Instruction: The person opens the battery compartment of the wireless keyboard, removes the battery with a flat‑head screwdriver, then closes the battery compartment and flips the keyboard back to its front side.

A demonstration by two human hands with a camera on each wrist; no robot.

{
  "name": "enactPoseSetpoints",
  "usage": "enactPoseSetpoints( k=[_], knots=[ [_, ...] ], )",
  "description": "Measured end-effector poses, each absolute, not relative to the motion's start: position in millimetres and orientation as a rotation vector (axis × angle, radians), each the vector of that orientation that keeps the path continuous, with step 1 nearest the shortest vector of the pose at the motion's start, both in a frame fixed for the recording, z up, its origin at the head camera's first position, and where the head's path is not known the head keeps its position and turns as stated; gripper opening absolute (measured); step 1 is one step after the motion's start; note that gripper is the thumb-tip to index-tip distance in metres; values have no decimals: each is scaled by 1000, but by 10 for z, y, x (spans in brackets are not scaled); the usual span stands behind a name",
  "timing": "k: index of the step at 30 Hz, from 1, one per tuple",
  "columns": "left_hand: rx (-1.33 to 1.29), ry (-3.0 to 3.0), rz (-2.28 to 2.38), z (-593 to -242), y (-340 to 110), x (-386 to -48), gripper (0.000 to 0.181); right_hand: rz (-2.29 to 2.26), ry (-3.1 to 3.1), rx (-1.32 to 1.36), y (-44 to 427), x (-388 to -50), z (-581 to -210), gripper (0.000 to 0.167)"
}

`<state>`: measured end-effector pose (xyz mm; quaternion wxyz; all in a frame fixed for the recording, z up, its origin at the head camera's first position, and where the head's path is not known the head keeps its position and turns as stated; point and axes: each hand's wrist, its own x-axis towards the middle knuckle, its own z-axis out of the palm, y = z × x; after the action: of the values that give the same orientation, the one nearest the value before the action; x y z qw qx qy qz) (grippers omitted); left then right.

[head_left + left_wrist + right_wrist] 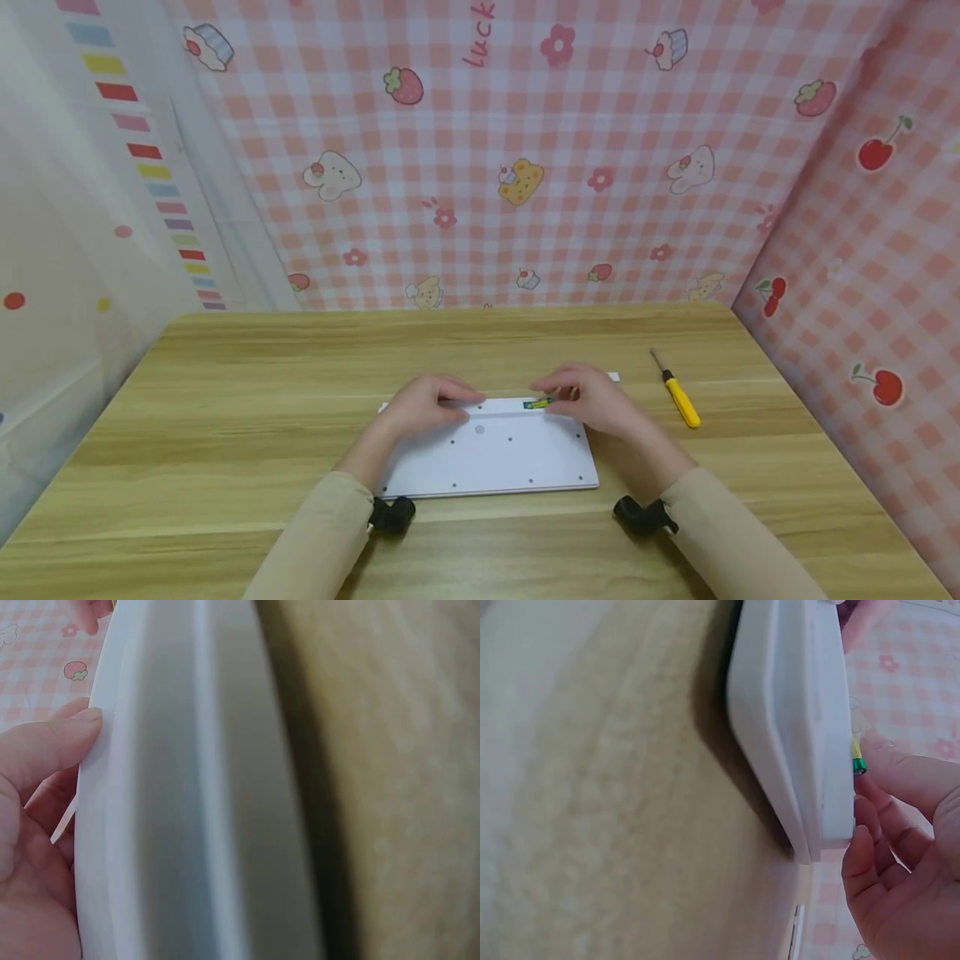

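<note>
A white keyboard [491,458] lies face down on the table, its underside dotted with small dark screws. My left hand [431,406] grips its far edge, thumb on top and fingers behind, as the left wrist view shows on the keyboard's rim [94,772]. My right hand [592,400] pinches a small green and yellow battery [542,403] at the raised strip along the far edge. In the right wrist view the battery's green end [859,766] sticks out beside the thumb. The strip hides part of the right fingertips there.
A screwdriver [681,400] with a yellow handle lies to the right of the keyboard. Just beyond the right hand, a small white piece [613,377] is partly covered by it. The wooden table [247,400] meets checked cloth at the back and right.
</note>
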<state>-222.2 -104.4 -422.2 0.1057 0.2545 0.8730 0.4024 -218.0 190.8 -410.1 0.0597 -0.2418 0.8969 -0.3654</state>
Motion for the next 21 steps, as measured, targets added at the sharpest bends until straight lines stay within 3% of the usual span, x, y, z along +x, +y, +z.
enactPoseSetpoints(
  k=[12,21],
  knots=[
    [740,2581,1176,-4213,-1042,-2220,31,-1095,2714,-670,1873,-2239,-4136,25],
    [739,2583,1172,-4209,-1037,-2211,30,-1010,2749,-791,1918,-2243,-4133,24]
  ],
)
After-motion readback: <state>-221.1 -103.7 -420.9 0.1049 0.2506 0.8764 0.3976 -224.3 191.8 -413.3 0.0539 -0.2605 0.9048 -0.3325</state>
